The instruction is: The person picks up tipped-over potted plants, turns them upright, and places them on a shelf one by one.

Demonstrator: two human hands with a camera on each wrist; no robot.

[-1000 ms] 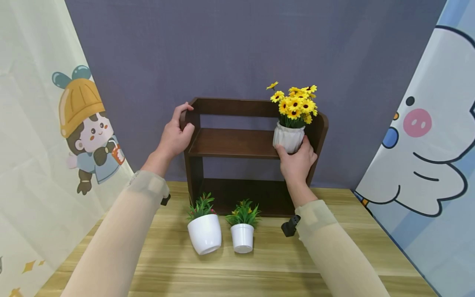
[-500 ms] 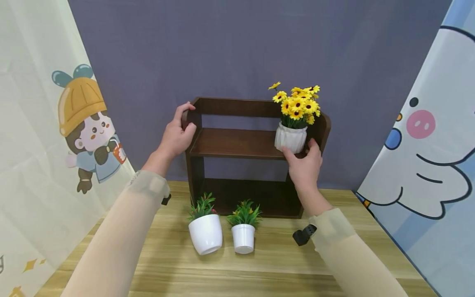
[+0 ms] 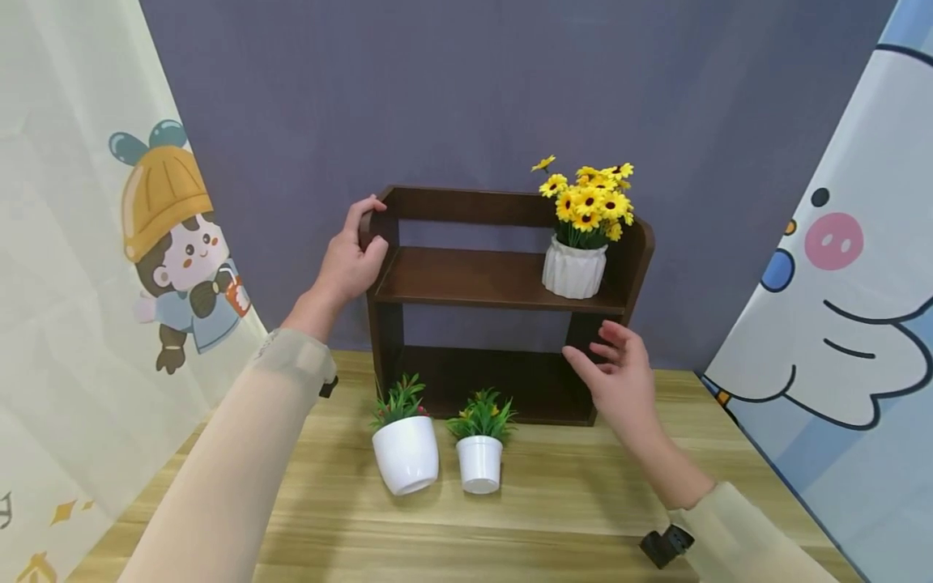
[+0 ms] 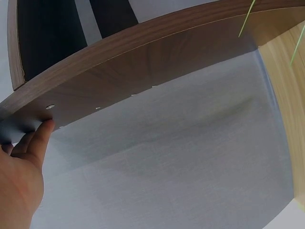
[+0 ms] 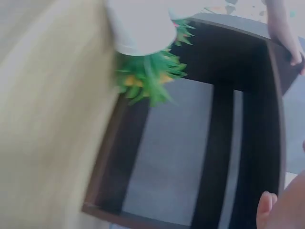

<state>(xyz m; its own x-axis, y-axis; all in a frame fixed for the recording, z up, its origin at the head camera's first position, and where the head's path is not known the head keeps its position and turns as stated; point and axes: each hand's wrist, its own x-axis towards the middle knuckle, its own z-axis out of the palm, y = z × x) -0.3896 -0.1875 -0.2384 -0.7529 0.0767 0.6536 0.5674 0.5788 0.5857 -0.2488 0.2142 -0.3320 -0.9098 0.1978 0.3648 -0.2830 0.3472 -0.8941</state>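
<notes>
A dark brown two-tier wooden shelf (image 3: 466,279) stands on the table against the backdrop. My left hand (image 3: 348,263) grips the upper part of its left side panel; in the left wrist view the fingers (image 4: 40,143) lie against the panel's outer face. On the upper tier, at the right end, a white ribbed pot (image 3: 574,271) of yellow daisy-like flowers (image 3: 589,201) stands upright. Below and in front of it, my right hand (image 3: 621,380) holds nothing, its fingers loosely bent, close to the shelf's lower right side.
Two white pots with artificial plants, a larger pot (image 3: 406,455) and a smaller pot (image 3: 479,465), are in front of the shelf on the wood-grain table (image 3: 466,538). Both lean with leaves toward the shelf. Cartoon-printed curtains flank the grey-blue backdrop (image 3: 496,97).
My right hand has let go of the flower pot and drawn back, down and to the right. The pot stays on the upper tier. My left hand keeps its grip on the shelf.
</notes>
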